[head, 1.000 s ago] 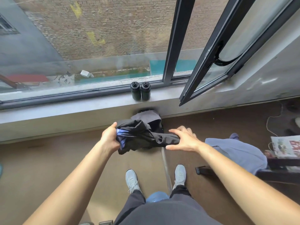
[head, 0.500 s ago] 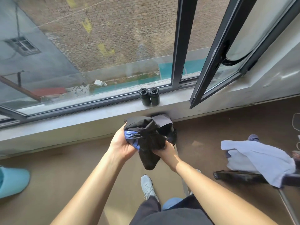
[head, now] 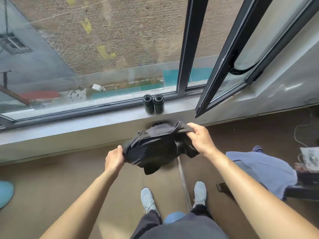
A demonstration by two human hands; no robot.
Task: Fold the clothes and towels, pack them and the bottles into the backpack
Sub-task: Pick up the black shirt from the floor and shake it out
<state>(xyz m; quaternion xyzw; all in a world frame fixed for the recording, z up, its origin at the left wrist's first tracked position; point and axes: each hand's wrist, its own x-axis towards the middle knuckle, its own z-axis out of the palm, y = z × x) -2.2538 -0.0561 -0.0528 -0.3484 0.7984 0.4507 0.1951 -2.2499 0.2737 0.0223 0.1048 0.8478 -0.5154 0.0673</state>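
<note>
Between left hand (head: 114,158) and right hand (head: 198,137), each gripping an edge, the dark garment (head: 155,149) sags bunched — better pulled taut and level before any fold.

Faced a wide dark-framed window (head: 186,49) above a long grey sill (head: 86,125). Saw through the glass a brick wall (head: 129,31) with yellow patches, a grey wall (head: 25,62) with a small window to the left, and teal ground (head: 120,92) below. Noted one sash (head: 227,57) swung inward at right, over the sill end. Logged a pale grey plaster wall (head: 284,83) at right with a glossy highlight. Looked down on brown floor (head: 51,178), daylit, with a thin metal strip (head: 183,178) running along it. Spotted a white cable (head: 296,133) near the right wall, a dark seat (head: 300,194) at the right edge and a teal object (head: 5,192) cut off at left.
</note>
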